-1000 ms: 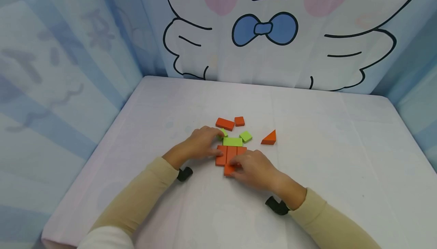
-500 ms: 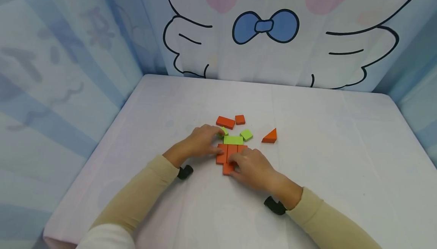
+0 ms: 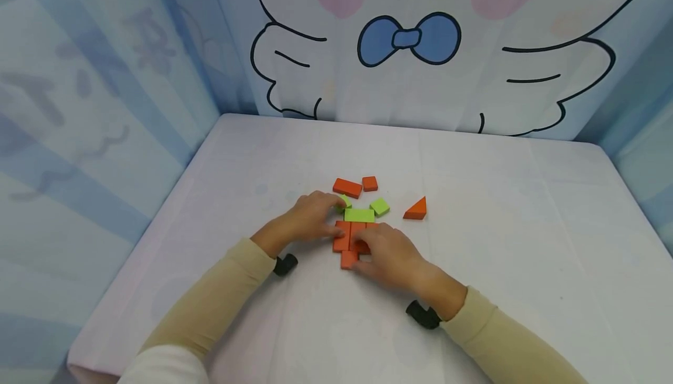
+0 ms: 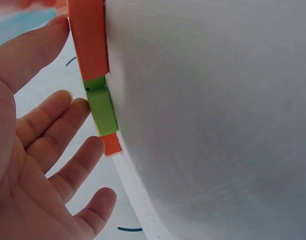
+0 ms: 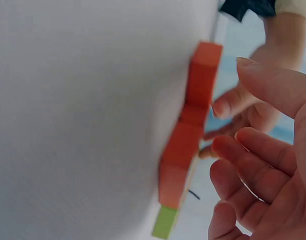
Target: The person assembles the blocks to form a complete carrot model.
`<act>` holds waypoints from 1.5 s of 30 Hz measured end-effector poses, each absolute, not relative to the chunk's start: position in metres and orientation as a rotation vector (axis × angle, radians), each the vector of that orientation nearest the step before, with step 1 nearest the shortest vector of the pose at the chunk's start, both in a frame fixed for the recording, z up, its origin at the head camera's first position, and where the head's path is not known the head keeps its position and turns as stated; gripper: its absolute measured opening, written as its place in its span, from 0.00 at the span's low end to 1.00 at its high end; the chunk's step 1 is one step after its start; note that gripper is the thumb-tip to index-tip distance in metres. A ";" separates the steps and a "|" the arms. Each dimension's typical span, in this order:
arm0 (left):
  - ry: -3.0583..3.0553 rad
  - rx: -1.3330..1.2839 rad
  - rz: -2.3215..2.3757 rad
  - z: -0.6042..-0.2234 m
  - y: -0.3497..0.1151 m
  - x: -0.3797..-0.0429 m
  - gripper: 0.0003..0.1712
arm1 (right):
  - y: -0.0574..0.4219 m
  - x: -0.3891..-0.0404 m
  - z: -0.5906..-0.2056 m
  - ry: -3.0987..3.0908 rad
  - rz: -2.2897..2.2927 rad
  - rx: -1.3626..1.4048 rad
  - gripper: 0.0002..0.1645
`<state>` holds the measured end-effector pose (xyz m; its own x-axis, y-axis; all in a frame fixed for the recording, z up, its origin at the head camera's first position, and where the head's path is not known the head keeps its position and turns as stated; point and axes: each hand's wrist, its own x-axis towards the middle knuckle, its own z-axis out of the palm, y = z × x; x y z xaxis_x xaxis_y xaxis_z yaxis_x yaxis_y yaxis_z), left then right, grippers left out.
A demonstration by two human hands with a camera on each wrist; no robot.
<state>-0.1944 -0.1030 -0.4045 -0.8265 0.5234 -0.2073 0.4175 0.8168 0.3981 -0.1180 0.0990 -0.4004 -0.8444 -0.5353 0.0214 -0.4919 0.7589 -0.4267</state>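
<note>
Several upright-laid orange blocks (image 3: 340,244) stand side by side, with a long lime-green block (image 3: 359,215) along their far edge. A smaller orange block (image 3: 349,260) touches their near edge, left of centre. My left hand (image 3: 312,218) rests its thumb at the left orange block, its fingers relaxed by a small green block (image 3: 345,200) that it partly hides. Over the right part of the orange blocks hovers my right hand (image 3: 395,255), thumb beside the small near block. In the right wrist view its thumb (image 5: 263,77) and loosely bent fingers stand apart from the blocks.
Behind the group lie an orange rectangular block (image 3: 347,187) and an orange square block (image 3: 370,183). A tilted green block (image 3: 380,207) sits at right, and an orange triangular block (image 3: 416,210) further right. Printed curtains enclose the white table (image 3: 505,220).
The small near orange block has slid slightly left under the row. My right hand's fingers have come up off it and spread. The left hand stays in place.
</note>
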 end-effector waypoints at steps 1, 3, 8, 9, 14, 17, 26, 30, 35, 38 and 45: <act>2.694 0.716 0.487 -0.404 -0.103 -0.194 0.33 | 0.100 -0.121 -0.398 2.845 -0.676 -0.805 0.22; 2.695 0.719 0.484 -0.404 -0.104 -0.194 0.33 | 0.104 -0.129 -0.391 2.845 -0.710 -0.755 0.25; 2.695 0.729 0.491 -0.403 -0.106 -0.194 0.32 | 0.115 -0.162 -0.376 2.857 -0.698 -0.648 0.32; 2.694 0.727 0.497 -0.404 -0.106 -0.194 0.32 | 0.118 -0.171 -0.375 2.853 -0.697 -0.619 0.33; 2.682 0.711 0.507 -0.405 -0.105 -0.194 0.32 | 0.125 -0.206 -0.372 2.828 -0.660 -0.513 0.34; 2.678 0.696 0.501 -0.406 -0.104 -0.194 0.33 | 0.126 -0.218 -0.371 2.806 -0.637 -0.486 0.34; 2.681 0.678 0.506 -0.405 -0.105 -0.194 0.33 | 0.118 -0.236 -0.377 2.753 -0.604 -0.432 0.33; 2.684 0.699 0.509 -0.406 -0.106 -0.195 0.33 | 0.117 -0.240 -0.380 2.735 -0.607 -0.408 0.33; 2.691 0.716 0.506 -0.407 -0.106 -0.195 0.33 | 0.118 -0.243 -0.383 2.711 -0.621 -0.365 0.32; 2.683 0.709 0.513 -0.407 -0.106 -0.194 0.33 | 0.118 -0.245 -0.385 2.695 -0.635 -0.348 0.33; 2.690 0.731 0.508 -0.406 -0.106 -0.194 0.33 | 0.117 -0.247 -0.389 2.688 -0.650 -0.351 0.32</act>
